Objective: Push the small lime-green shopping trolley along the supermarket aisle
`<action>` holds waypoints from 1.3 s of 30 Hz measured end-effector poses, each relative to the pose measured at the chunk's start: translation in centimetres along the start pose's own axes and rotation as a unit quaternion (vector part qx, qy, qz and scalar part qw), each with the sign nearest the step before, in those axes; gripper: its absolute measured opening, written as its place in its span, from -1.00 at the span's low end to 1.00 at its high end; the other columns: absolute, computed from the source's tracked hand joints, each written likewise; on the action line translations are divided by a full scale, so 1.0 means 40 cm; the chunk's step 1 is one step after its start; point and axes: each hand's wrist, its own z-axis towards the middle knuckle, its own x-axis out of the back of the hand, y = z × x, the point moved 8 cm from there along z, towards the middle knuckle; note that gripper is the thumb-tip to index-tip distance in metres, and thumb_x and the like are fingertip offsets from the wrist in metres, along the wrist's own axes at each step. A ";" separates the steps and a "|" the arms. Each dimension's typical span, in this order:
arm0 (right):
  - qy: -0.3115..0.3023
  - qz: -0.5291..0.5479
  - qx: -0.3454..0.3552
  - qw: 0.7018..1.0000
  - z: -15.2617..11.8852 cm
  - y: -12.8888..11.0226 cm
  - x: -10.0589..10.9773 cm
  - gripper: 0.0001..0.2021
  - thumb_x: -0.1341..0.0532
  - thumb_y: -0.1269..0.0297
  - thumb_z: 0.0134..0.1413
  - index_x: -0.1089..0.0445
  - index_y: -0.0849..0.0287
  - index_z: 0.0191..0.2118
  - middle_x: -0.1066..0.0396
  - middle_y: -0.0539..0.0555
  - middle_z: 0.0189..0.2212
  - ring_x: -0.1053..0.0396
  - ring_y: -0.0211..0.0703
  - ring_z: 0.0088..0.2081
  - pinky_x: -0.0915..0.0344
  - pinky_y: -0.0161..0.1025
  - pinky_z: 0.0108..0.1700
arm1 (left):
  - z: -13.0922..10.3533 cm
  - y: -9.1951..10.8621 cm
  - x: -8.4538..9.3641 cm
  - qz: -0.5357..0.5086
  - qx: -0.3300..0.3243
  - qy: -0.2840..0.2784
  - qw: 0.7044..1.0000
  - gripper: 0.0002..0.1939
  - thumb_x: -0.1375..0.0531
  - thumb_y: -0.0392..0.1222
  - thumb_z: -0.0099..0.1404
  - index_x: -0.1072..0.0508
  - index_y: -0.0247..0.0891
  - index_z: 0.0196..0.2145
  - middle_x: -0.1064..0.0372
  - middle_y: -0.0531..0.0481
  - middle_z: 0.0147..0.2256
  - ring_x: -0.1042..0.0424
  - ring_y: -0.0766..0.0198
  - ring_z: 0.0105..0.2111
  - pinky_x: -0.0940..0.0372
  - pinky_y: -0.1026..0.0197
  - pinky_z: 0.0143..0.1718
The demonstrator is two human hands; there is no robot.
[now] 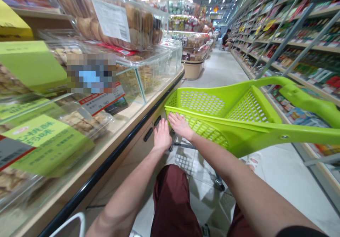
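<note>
My left hand (pixel 162 135) reaches forward with its fingers stretched out. It is close to the dark handle slots (pixel 148 134) in the beige cabinet front (pixel 127 166); whether it touches them I cannot tell. Beside it, my right hand (pixel 181 124) lies with straight fingers at the lower corner of a bright green shopping cart (pixel 247 130). The fingers seem to rest against the basket's outside, without gripping it. The perforated basket holds nothing that I can see, and its long green handle points right.
On the left, a glass-sided display counter (pixel 159 65) with a black bumper rail (pixel 106 169) bears boxed pastries (pixel 138 24) and price signs (pixel 102 99). Packed shelves (pixel 300 45) line the right. A tiled aisle (pixel 220 65) runs ahead, with a person (pixel 226 38) far down it.
</note>
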 end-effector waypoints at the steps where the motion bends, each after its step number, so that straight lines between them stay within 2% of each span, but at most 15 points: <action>1: -0.004 0.003 0.001 1.000 -0.016 -0.008 -0.008 -0.61 0.03 0.50 0.09 -0.22 0.47 0.05 -0.18 0.33 0.09 0.00 0.02 0.19 0.04 0.06 0.18 | 0.000 0.003 0.003 0.005 -0.005 0.001 1.000 -0.26 -0.03 -0.33 0.07 0.12 -0.45 0.21 0.30 -0.20 0.26 0.24 0.12 0.24 0.09 -0.07 0.17; 3: -0.010 0.010 -0.007 1.000 -0.041 -0.016 -0.007 -0.62 0.03 0.49 0.10 -0.23 0.45 0.04 -0.20 0.31 0.08 -0.01 0.02 0.18 0.03 0.06 0.18 | 0.002 0.009 0.010 0.014 -0.014 0.003 1.000 -0.27 -0.02 -0.34 0.08 0.11 -0.45 0.21 0.29 -0.21 0.26 0.24 0.12 0.24 0.10 -0.07 0.17; 5: -0.008 0.016 -0.033 0.999 -0.054 -0.008 0.018 -0.62 0.03 0.49 0.10 -0.22 0.38 0.05 -0.17 0.26 0.11 0.01 0.00 0.19 0.06 0.07 0.19 | 0.007 0.013 0.018 0.023 -0.020 0.007 1.000 -0.28 -0.01 -0.33 0.09 0.10 -0.45 0.21 0.28 -0.21 0.26 0.24 0.12 0.24 0.10 -0.07 0.17; 9: 0.011 0.015 -0.102 0.995 -0.067 0.047 0.103 -0.56 0.04 0.51 0.10 -0.11 0.28 0.13 -0.02 0.20 0.19 0.14 -0.03 0.24 0.16 0.10 0.21 | 0.028 0.028 0.038 0.032 -0.026 0.024 0.999 -0.30 0.01 -0.33 0.10 0.09 -0.44 0.21 0.27 -0.20 0.26 0.25 0.10 0.24 0.14 -0.08 0.18; 12: 0.023 -0.004 -0.117 0.993 -0.092 0.080 0.131 -0.56 0.05 0.52 0.10 -0.11 0.29 0.13 -0.02 0.20 0.19 0.13 -0.01 0.23 0.15 0.11 0.20 | 0.039 0.056 0.049 0.028 -0.033 0.031 0.999 -0.31 0.02 -0.34 0.10 0.09 -0.43 0.21 0.27 -0.19 0.26 0.25 0.11 0.24 0.16 -0.07 0.18; 14: 0.018 -0.012 -0.103 0.994 -0.117 0.082 0.116 -0.57 0.04 0.52 0.10 -0.15 0.31 0.11 -0.07 0.20 0.17 0.07 -0.01 0.22 0.10 0.10 0.19 | 0.037 0.078 0.049 0.024 -0.039 0.031 0.998 -0.30 0.02 -0.34 0.10 0.09 -0.44 0.21 0.27 -0.19 0.26 0.25 0.11 0.24 0.18 -0.07 0.19; 17: -0.005 -0.016 -0.067 0.998 -0.162 0.056 0.061 -0.59 0.01 0.51 0.08 -0.20 0.34 0.08 -0.15 0.23 0.13 -0.01 -0.01 0.19 0.02 0.08 0.17 | 0.022 0.104 0.041 0.017 -0.052 0.029 0.998 -0.29 0.01 -0.33 0.08 0.09 -0.42 0.21 0.28 -0.18 0.26 0.24 0.13 0.24 0.19 -0.06 0.19; 21: -0.033 -0.021 -0.049 0.998 -0.206 0.020 0.019 -0.63 -0.01 0.48 0.08 -0.26 0.34 0.03 -0.22 0.23 0.08 -0.09 0.00 0.15 -0.02 0.08 0.15 | 0.002 0.110 0.037 0.013 -0.060 0.024 0.998 -0.27 -0.01 -0.32 0.07 0.10 -0.45 0.21 0.30 -0.19 0.26 0.25 0.13 0.24 0.18 -0.05 0.19; 23: -0.023 -0.022 -0.050 0.998 -0.211 0.020 0.045 -0.63 0.00 0.47 0.09 -0.24 0.31 0.04 -0.20 0.20 0.10 -0.07 -0.01 0.16 0.02 0.09 0.17 | -0.001 0.103 0.044 0.015 -0.052 0.024 0.998 -0.28 -0.01 -0.32 0.08 0.10 -0.45 0.21 0.30 -0.19 0.26 0.25 0.12 0.24 0.18 -0.06 0.19; 26: 0.022 -0.024 -0.074 0.997 -0.199 0.058 0.131 -0.57 0.02 0.48 0.10 -0.14 0.27 0.12 -0.07 0.18 0.17 0.07 -0.02 0.22 0.16 0.13 0.20 | 0.003 0.104 0.060 0.015 -0.038 0.025 0.999 -0.30 0.01 -0.33 0.10 0.09 -0.42 0.21 0.26 -0.18 0.25 0.24 0.13 0.24 0.19 -0.06 0.19; 28: 0.043 -0.029 -0.098 0.994 -0.193 0.095 0.182 -0.54 0.04 0.51 0.10 -0.09 0.27 0.15 -0.02 0.20 0.19 0.13 -0.01 0.24 0.22 0.16 0.21 | 0.007 0.120 0.068 0.011 -0.041 0.026 0.999 -0.31 0.02 -0.34 0.10 0.09 -0.41 0.21 0.26 -0.18 0.25 0.24 0.13 0.24 0.19 -0.07 0.19; 30: 0.042 -0.037 -0.105 0.993 -0.198 0.118 0.200 -0.54 0.07 0.53 0.10 -0.09 0.30 0.15 -0.03 0.21 0.19 0.12 0.00 0.23 0.20 0.16 0.20 | 0.007 0.148 0.072 0.006 -0.052 0.030 0.998 -0.31 0.02 -0.34 0.10 0.09 -0.41 0.21 0.28 -0.18 0.26 0.25 0.13 0.24 0.19 -0.06 0.19; 32: 0.024 -0.043 -0.087 0.995 -0.219 0.116 0.182 -0.55 0.07 0.52 0.10 -0.12 0.33 0.14 -0.06 0.21 0.17 0.08 0.02 0.22 0.13 0.14 0.19 | 0.002 0.180 0.073 0.002 -0.068 0.036 0.997 -0.30 0.02 -0.34 0.10 0.09 -0.41 0.21 0.30 -0.17 0.26 0.26 0.13 0.24 0.19 -0.05 0.19; 36: -0.009 -0.043 -0.045 0.998 -0.296 0.071 0.111 -0.59 0.03 0.47 0.10 -0.17 0.38 0.10 -0.13 0.24 0.13 -0.01 0.05 0.18 0.00 0.11 0.14 | -0.020 0.222 0.072 -0.003 -0.099 0.047 0.994 -0.31 0.02 -0.32 0.11 0.09 -0.44 0.21 0.31 -0.18 0.26 0.29 0.12 0.25 0.21 -0.04 0.20; 39: -0.001 -0.040 -0.036 0.999 -0.337 0.051 0.112 -0.59 0.03 0.45 0.11 -0.18 0.35 0.09 -0.15 0.24 0.12 -0.03 0.03 0.17 -0.01 0.11 0.14 | -0.030 0.221 0.067 -0.005 -0.102 0.039 0.994 -0.31 0.02 -0.32 0.11 0.09 -0.45 0.21 0.31 -0.19 0.26 0.27 0.11 0.24 0.20 -0.05 0.19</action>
